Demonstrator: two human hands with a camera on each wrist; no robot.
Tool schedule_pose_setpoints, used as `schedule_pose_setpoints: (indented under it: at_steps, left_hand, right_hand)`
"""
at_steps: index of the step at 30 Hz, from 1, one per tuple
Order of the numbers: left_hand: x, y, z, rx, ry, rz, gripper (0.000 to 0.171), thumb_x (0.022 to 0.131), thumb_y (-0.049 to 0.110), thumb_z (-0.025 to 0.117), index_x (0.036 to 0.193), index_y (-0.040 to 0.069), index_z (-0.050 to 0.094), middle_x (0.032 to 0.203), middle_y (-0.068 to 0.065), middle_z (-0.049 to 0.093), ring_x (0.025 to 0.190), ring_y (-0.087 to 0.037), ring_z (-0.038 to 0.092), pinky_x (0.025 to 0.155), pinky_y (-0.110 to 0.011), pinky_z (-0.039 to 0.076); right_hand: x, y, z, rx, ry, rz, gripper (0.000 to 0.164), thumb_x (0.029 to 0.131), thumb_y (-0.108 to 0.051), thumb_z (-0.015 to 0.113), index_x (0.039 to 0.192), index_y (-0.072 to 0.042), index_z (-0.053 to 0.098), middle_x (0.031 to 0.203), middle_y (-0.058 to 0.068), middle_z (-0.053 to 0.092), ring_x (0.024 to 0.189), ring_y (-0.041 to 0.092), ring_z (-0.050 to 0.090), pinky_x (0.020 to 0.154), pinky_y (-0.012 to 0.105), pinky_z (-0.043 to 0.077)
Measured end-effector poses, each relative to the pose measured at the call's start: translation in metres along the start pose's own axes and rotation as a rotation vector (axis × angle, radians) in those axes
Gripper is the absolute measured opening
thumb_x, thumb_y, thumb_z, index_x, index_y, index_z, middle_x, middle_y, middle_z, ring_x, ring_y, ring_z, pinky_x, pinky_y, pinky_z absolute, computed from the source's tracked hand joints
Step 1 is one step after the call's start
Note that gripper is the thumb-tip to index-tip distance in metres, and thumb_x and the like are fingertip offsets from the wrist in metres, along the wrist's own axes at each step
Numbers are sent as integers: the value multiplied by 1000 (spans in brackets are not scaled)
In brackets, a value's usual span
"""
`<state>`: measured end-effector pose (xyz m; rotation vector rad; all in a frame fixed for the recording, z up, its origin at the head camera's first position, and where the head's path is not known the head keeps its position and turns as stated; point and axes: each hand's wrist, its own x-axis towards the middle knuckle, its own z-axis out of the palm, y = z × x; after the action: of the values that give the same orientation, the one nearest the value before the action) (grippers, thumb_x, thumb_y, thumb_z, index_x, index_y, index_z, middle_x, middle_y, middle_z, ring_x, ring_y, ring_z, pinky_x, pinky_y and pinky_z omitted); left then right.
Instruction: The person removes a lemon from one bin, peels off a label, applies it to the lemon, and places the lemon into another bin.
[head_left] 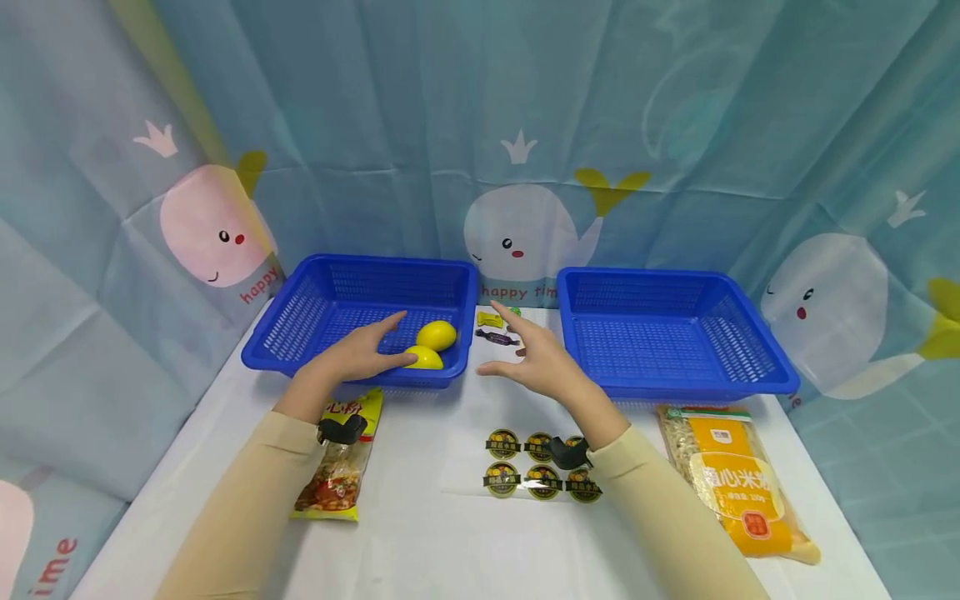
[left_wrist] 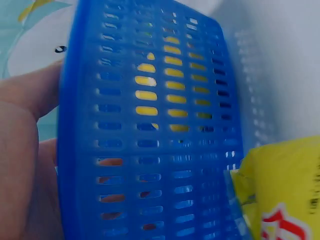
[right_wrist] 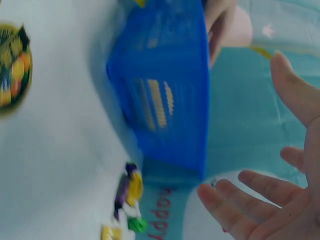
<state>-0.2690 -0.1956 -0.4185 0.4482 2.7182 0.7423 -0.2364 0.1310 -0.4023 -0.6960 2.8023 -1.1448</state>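
Over the front part of the left blue basket (head_left: 288,343) is my left hand (head_left: 351,354), thumb and fingers spread with a gap between them. Two yellow lemon-like fruits (head_left: 437,335) lie in that basket's right front corner, close to my left thumb. In the left wrist view, the hand (left_wrist: 22,135) shows at the basket's rim, some fingers visible through the slots. My right hand (head_left: 542,362) hovers between the two baskets with fingers apart, holding nothing. Near its fingertips lie a purple-wrapped candy (head_left: 495,337) and a yellow-wrapped candy (head_left: 490,319); a green one (head_left: 516,311) is partly hidden.
A second blue basket (head_left: 637,350) stands on the right. A yellow noodle packet (head_left: 341,467) lies under the left forearm, and an orange rice-noodle packet (head_left: 738,483) lies front right. A sheet of round stickers (head_left: 501,479) lies mid-table. Patterned curtains (head_left: 420,125) enclose the table.
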Motion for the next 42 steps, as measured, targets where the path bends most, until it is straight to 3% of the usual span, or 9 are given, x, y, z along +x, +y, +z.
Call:
schedule_pose_setpoints:
  at_steps: [6, 12, 17, 22, 33, 42]
  left_hand:
    - [15, -7, 3, -56, -43, -19, 93, 90, 53, 71, 161, 15, 25, 155, -22, 42, 140, -45, 42, 113, -66, 35]
    - [25, -16, 4, -159, -129, -102, 86, 86, 53, 74, 153, 11, 40, 150, -19, 48, 138, -41, 44, 114, -64, 34]
    - [29, -16, 6, -134, -181, -111, 77, 87, 53, 74, 144, 7, 50, 144, -20, 54, 133, -41, 48, 113, -61, 37]
    - [33, -13, 6, -109, -183, -95, 69, 88, 50, 75, 137, 6, 56, 139, -20, 57, 129, -39, 51, 112, -59, 39]
    - [41, -13, 5, -65, -199, -29, 57, 92, 41, 73, 136, 6, 62, 133, -16, 63, 124, -35, 55, 111, -57, 41]
    - [35, -12, -3, -78, -84, -57, 53, 92, 36, 74, 133, 4, 62, 129, -16, 62, 110, -31, 59, 103, -53, 47]
  right_hand:
    - [6, -6, 28, 61, -46, 32, 98, 81, -54, 81, 160, -32, 28, 160, 2, 41, 139, 30, 48, 95, 50, 57]
    - [12, -14, 48, 67, -63, 91, 102, 79, -64, 76, 161, -31, 25, 162, 0, 38, 140, 27, 48, 96, 46, 57]
    - [15, -15, 59, 36, -61, 86, 106, 80, -68, 72, 162, -20, 24, 168, 1, 23, 146, 27, 40, 108, 48, 48]
    - [14, -14, 63, -17, -58, 79, 102, 84, -65, 70, 159, -11, 30, 169, 1, 17, 151, 31, 29, 116, 50, 38]
    - [14, -15, 62, -45, -53, 112, 96, 86, -63, 69, 158, -13, 33, 169, 1, 18, 150, 38, 30, 118, 58, 32]
    - [18, -12, 62, -37, -59, 109, 95, 87, -62, 70, 159, -12, 32, 170, -1, 16, 151, 35, 28, 119, 56, 30]
